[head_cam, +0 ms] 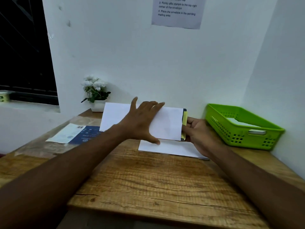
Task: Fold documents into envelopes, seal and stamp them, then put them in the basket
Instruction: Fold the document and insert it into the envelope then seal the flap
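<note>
A white envelope (168, 123) is held a little above the wooden table (148, 179), tilted toward me. My left hand (142, 123) lies spread across its middle, thumb at the lower edge. At the envelope's right end my right hand (196, 131) pinches the yellow strip (184, 123) with a dark edge. Below them a stack of white sheets (171, 148) lies flat on the table. The green plastic basket (242, 128) stands at the right by the wall, with something white inside it.
A blue and white packet (76, 133) in clear plastic lies at the left of the table. A small white pot of white flowers (96, 93) stands at the back left. Walls close the back and right sides. An instruction sheet (178, 12) hangs above.
</note>
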